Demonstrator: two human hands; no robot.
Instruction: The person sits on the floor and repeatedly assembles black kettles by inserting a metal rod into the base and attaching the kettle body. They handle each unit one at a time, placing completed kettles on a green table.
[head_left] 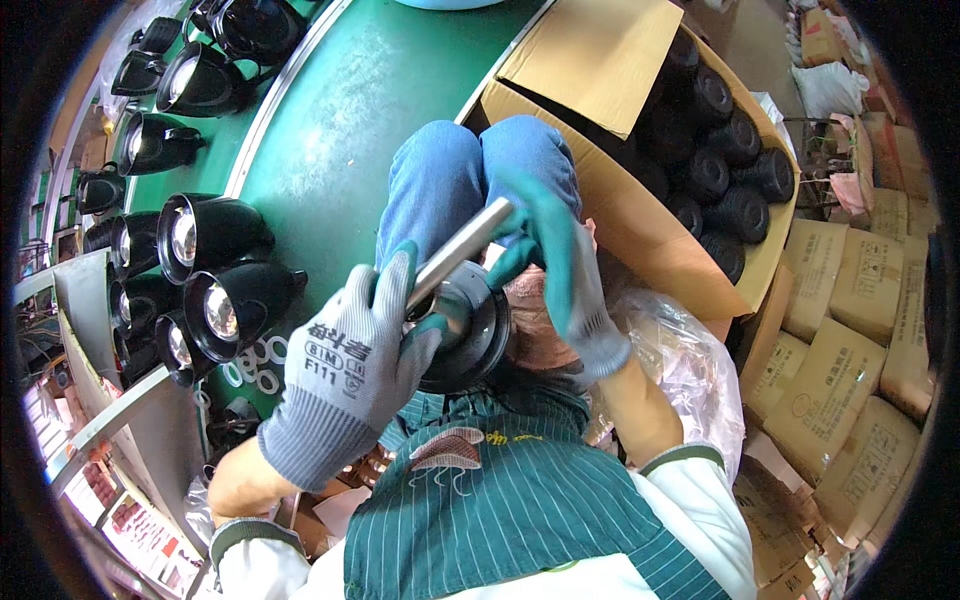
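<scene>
A person sits with both hands over the lap, and each hand wears a grey glove with green on the fingers. The left hand (345, 360) is closed around the lower end of a metal tube (462, 253), with the fingers on its left side and the thumb on its right side, near a black round part (480, 335). The tube is tilted, and its upper end points to the far right, toward the right hand (572, 285). The right hand is bent and blurred by movement; its thumb and fingers are near the tube and the black part, but I cannot tell if they pinch something or only touch it. The black part lies over the lap, between the two hands, just below the tube, and a silver surface is seen inside it. Under the hands are blue jeans (430, 180) and a green striped apron (500, 500), and a pinkish cloth (532, 325) is beside the black part. On the left, many black jugs (240, 305) lie on a green table (350, 85), with their shiny insides visible, and some pale rings (262, 368) are near them. On the right, a cardboard box (620, 220) contains many black round pieces (735, 140), and one flap lies over its far left side. Nearer than this box is a clear plastic bag (690, 375), and farther to the right are stacked brown cartons (825, 400).
</scene>
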